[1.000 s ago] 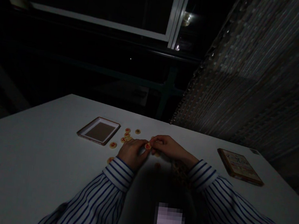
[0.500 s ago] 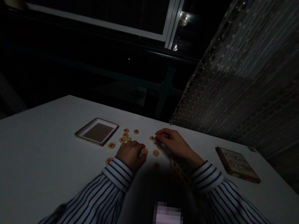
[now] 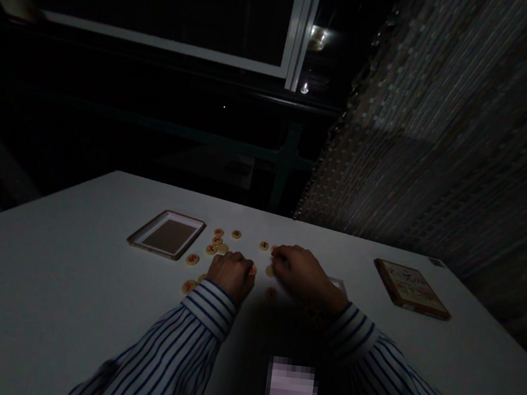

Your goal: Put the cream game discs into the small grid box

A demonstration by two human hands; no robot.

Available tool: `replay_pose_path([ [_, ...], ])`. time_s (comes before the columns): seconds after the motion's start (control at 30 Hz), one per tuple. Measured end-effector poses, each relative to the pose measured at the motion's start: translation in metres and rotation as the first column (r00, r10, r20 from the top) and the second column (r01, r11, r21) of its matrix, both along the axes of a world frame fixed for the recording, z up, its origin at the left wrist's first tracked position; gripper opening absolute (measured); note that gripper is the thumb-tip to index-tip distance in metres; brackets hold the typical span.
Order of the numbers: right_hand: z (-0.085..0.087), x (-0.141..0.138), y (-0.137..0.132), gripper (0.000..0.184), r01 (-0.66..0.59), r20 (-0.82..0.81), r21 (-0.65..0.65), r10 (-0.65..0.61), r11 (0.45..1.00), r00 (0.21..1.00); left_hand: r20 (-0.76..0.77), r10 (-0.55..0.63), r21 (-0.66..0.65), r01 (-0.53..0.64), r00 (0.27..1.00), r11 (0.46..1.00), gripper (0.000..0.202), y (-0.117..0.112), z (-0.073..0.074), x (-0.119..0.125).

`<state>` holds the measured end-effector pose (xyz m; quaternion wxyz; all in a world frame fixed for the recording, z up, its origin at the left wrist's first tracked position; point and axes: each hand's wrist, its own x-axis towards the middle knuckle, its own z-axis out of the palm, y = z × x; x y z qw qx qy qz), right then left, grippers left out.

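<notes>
My left hand (image 3: pixel 230 276) rests low over the white table (image 3: pixel 68 277), its fingers curled. Between its thumb and forefinger shows a round wooden Chinese chess piece (image 3: pixel 252 270) with a red mark. My right hand (image 3: pixel 305 275) is bent with thumb and forefinger together at a reddish Chinese chess piece (image 3: pixel 274 248), partly covered by the fingertips. A plain-faced piece (image 3: pixel 269 271) lies under those fingers. Just left of them sits a dark-marked piece (image 3: pixel 264 246). Several more pieces (image 3: pixel 211 249) lie scattered left of my left hand. A red-marked piece (image 3: pixel 271 293) is in shadow between my wrists.
An open shallow box tray (image 3: pixel 132 243) stands on the left of the table. On the right lies a flat box lid (image 3: pixel 412 287) with a printed top. Part of a pale container (image 3: pixel 339 285) shows behind my right wrist. A bead curtain (image 3: pixel 416 145) hangs at the right.
My right hand has come slightly nearer me, uncovering a reddish piece at its fingertips. My left hand stays nearly in place with its piece, now turned less toward view. The camera view has shifted slightly.
</notes>
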<state>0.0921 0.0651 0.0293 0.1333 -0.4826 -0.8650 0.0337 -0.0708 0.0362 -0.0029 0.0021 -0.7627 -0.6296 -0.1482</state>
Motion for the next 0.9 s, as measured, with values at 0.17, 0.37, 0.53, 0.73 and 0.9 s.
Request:
replay_pose_path([
  [0.17,-0.003,-0.002,-0.004,0.026,-0.004,0.148,0.068,-0.007,0.998,0.989,-0.054,-0.003,-0.060,0.000,0.999,0.998,0.031,0.000,0.003,0.000],
  [0.37,-0.004,-0.002,-0.006,0.025,-0.038,0.254,0.106,0.010,0.994,0.967,-0.077,0.007,-0.083,-0.013,0.997,0.996,0.033,0.004,0.001,0.002],
  [0.53,-0.007,-0.001,-0.006,0.025,-0.043,0.279,0.087,0.017,0.995,0.960,-0.084,0.029,-0.063,-0.034,0.996,0.997,0.031,0.005,-0.002,0.003],
  [0.73,-0.012,-0.001,-0.007,0.022,-0.057,0.305,0.073,0.032,0.996,0.952,-0.023,0.007,-0.031,-0.007,1.000,0.999,0.027,0.002,0.000,0.001],
  [0.9,-0.019,0.000,-0.005,0.025,-0.059,0.310,0.062,0.037,0.996,0.950,0.026,-0.024,-0.025,0.024,0.999,0.999,0.028,0.002,0.001,0.001],
])
